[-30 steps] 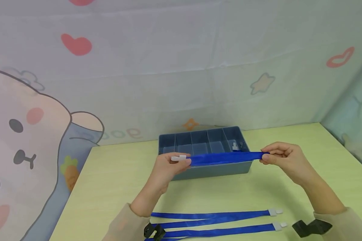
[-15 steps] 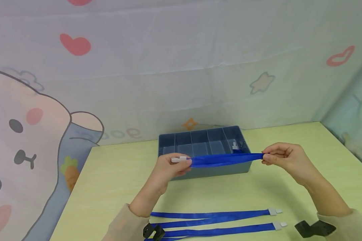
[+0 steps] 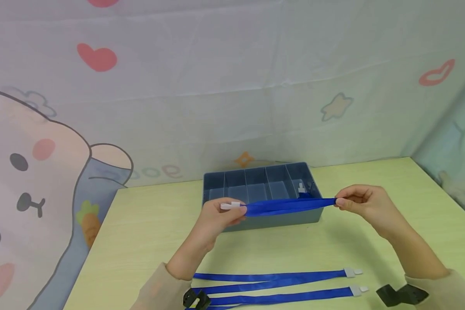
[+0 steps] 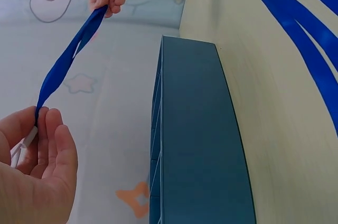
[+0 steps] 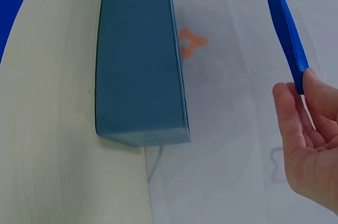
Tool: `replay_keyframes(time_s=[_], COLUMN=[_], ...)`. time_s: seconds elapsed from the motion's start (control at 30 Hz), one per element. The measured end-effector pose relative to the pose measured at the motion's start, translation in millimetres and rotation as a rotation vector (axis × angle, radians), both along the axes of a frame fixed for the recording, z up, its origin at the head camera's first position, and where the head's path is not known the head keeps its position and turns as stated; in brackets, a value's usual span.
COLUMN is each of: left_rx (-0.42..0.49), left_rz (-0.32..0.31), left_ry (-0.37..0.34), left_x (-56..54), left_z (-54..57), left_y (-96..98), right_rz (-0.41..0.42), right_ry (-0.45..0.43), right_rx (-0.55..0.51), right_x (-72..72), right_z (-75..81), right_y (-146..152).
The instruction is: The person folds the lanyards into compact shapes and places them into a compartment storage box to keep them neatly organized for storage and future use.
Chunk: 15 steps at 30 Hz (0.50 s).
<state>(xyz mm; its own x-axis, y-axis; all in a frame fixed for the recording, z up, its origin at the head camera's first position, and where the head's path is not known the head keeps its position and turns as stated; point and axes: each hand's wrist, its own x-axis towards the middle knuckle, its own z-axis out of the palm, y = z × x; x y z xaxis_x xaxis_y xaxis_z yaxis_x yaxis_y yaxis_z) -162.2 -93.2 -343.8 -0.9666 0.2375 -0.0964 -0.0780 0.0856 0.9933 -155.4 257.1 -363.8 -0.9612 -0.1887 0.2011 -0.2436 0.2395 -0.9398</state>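
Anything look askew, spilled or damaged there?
Nothing looks spilled or clearly damaged. The one slight oddity: the blue strap held between the left hand and right hand isn't flat; in the left wrist view its layers part, leaving a small gap near the right hand.

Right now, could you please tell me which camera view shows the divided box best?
The head view: it looks into the divided box, though the held lanyard hides part of it. The left wrist view shows a long outer wall and slivers of compartments; the right wrist view, just its outside.
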Motion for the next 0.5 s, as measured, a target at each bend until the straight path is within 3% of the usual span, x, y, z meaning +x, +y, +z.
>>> replay_keyframes(time_s=[0.5], left_rx=[-0.013], left_rz=[0.051], left_ry=[0.039], left_x=[0.1], left_z=[-5.0], left_y=[1.8], right_rz=[-0.021], right_ry=[-0.095], right_rx=[-0.065], right_x=[-3.7], right_z=[4.1], right_y=[0.3])
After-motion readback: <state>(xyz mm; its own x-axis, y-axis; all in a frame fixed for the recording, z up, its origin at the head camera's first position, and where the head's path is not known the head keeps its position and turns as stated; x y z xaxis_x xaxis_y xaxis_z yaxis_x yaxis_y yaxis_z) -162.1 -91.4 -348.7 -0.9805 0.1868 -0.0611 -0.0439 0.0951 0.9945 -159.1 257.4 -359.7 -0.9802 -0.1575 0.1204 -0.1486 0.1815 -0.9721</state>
